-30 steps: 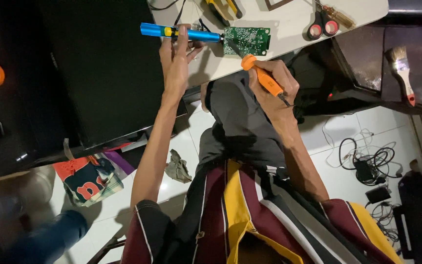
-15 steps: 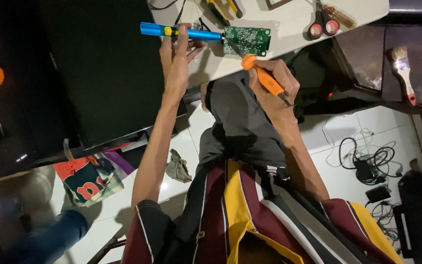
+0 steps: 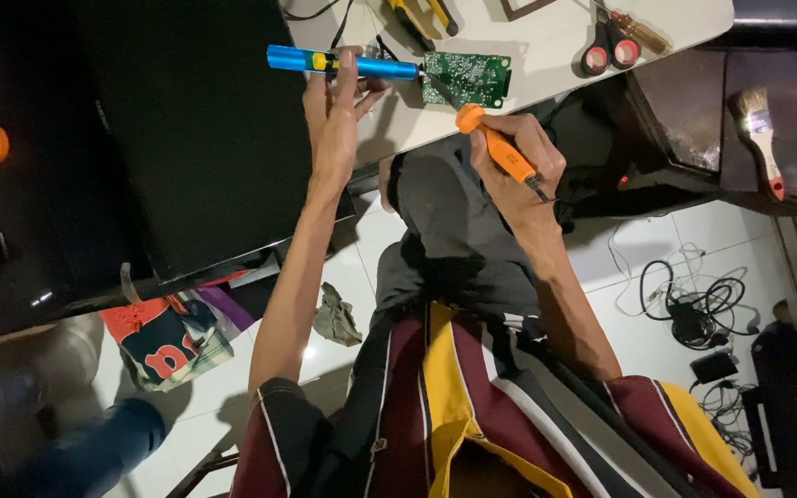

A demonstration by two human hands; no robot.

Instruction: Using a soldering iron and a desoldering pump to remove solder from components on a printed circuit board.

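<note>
Two bare hands work over a white worktop (image 3: 546, 55). Nearest, the right hand (image 3: 518, 157) has its grip closed around an orange tool (image 3: 495, 148). Farther off, the left hand (image 3: 339, 111) pinches a blue iron (image 3: 343, 63), whose tip touches a green board (image 3: 466, 78).

Blue tool (image 3: 339, 63), orange screwdriver (image 3: 500, 148), green board (image 3: 466, 78)

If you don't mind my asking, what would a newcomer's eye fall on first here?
The left hand holds a blue soldering iron, tip at a green circuit board on the white table. The right hand holds an orange-handled screwdriver near the table's edge.
</note>
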